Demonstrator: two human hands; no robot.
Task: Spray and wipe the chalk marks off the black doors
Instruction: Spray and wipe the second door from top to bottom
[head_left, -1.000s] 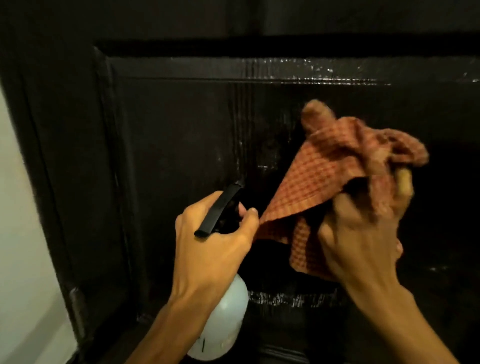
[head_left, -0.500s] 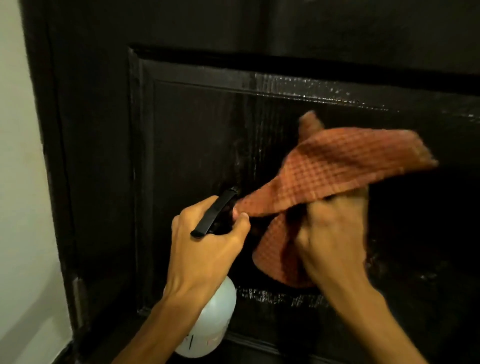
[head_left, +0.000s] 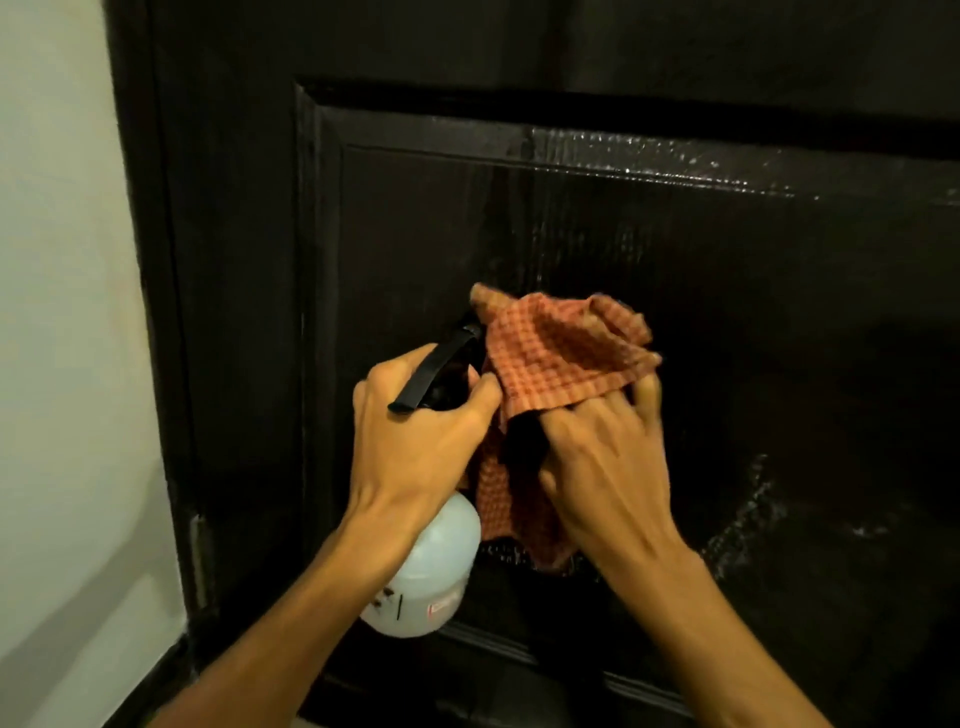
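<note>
A black door (head_left: 753, 322) with 1 sunken panel, wet above and right of the hands, fills the view. A pale wall (head_left: 62, 312) lies to their left. The left hand (head_left: 415, 441) curls round the neck of the bottle (head_left: 426, 577). Its long axis tilts up, nozzle toward the panel, body below the wrist. The right hand (head_left: 602, 462) grips the cloth (head_left: 561, 353), which is bunched between the 2 hands.

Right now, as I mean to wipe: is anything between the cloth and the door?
Nothing visible is. The right hand holds the cloth at the wet door; the spray bottle in the left hand sits beside it.
</note>
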